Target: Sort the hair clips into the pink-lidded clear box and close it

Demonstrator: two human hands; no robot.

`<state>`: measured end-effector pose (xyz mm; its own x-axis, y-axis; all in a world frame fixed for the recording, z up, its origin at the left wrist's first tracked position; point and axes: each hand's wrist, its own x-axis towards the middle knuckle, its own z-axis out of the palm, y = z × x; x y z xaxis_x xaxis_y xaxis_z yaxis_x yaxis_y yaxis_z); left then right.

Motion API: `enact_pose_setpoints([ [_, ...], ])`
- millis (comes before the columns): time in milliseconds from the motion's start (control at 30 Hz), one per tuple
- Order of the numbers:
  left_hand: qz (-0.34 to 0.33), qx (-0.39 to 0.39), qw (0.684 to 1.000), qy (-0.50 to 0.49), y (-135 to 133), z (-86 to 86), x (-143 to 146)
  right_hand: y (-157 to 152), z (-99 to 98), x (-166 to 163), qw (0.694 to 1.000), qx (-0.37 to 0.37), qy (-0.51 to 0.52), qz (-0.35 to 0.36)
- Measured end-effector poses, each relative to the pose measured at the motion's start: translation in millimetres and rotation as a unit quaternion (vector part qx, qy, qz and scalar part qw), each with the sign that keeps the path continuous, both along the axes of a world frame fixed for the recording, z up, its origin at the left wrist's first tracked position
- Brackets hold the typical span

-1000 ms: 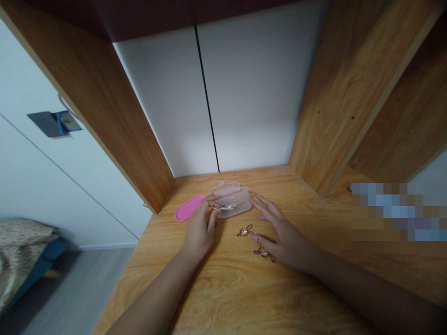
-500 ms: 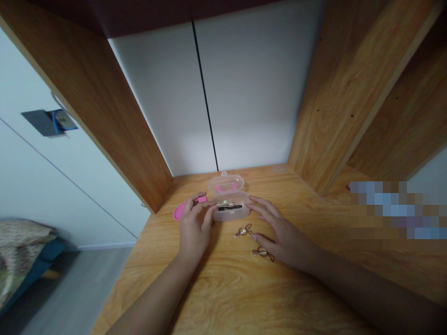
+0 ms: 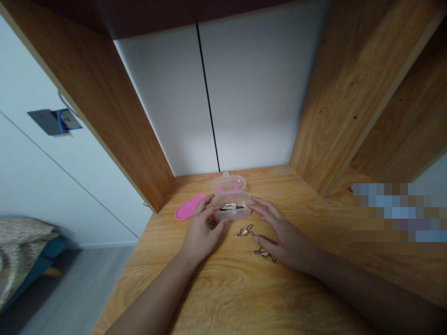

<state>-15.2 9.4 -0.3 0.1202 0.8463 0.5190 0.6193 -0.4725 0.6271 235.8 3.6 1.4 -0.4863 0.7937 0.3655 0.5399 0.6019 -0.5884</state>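
A clear oval plastic box (image 3: pixel 232 215) stands on the wooden desktop with its lid (image 3: pixel 214 184) tipped open behind it. Several small hair clips (image 3: pixel 229 207), pale and dark, lie inside. My left hand (image 3: pixel 200 232) is at the box's left side, its fingers apart and the index finger over the rim. Nothing shows between those fingers. My right hand (image 3: pixel 282 232) rests its fingertips against the box's right wall, thumb spread away. Near that thumb lie a brown rabbit-eared hair clip (image 3: pixel 245 231) and a similar clip (image 3: pixel 264 253). A dark clip (image 3: pixel 211 223) is partly hidden by my left hand.
A pink oval tray (image 3: pixel 186 208) lies left of the box, partly behind my left hand. Wooden side panels (image 3: pixel 115 121) and a white back panel (image 3: pixel 251 93) enclose the desk. A bed corner (image 3: pixel 24 251) shows at lower left.
My left hand has shifted slightly right, its thumb dropping from the rim to the box's front. The clips inside now lie flatter. My right hand keeps its place.
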Motion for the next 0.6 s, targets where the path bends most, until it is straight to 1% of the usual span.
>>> enact_pose_setpoints([
  [167, 0.012, 0.016, 1.000, 0.005, 1.0, -2.5, -1.8, -0.5, 0.5, 0.8, 1.000, 0.004, 0.010, 0.002],
  [233, 0.018, 0.056, 0.998, -0.001, 0.7, -0.5, -2.8, -1.2, 0.9, 0.7, 1.000, 0.006, 0.018, 0.005],
  [300, 0.035, 0.110, 0.993, -0.019, -0.4, 2.1, -3.4, -2.3, 1.5, 0.4, 1.000, 0.011, 0.027, 0.008],
  [367, 0.051, 0.144, 0.988, -0.035, -1.6, 3.8, -3.3, -3.3, 2.3, 0.2, 0.999, 0.021, 0.041, 0.009],
  [467, 0.053, 0.151, 0.986, -0.040, -2.4, 4.0, -2.1, -3.7, 3.7, 0.0, 0.998, 0.029, 0.055, 0.013],
  [600, 0.084, 0.126, 0.987, -0.050, -1.2, 3.3, -0.8, -3.4, 5.1, 0.6, 0.999, 0.016, 0.040, 0.019],
])
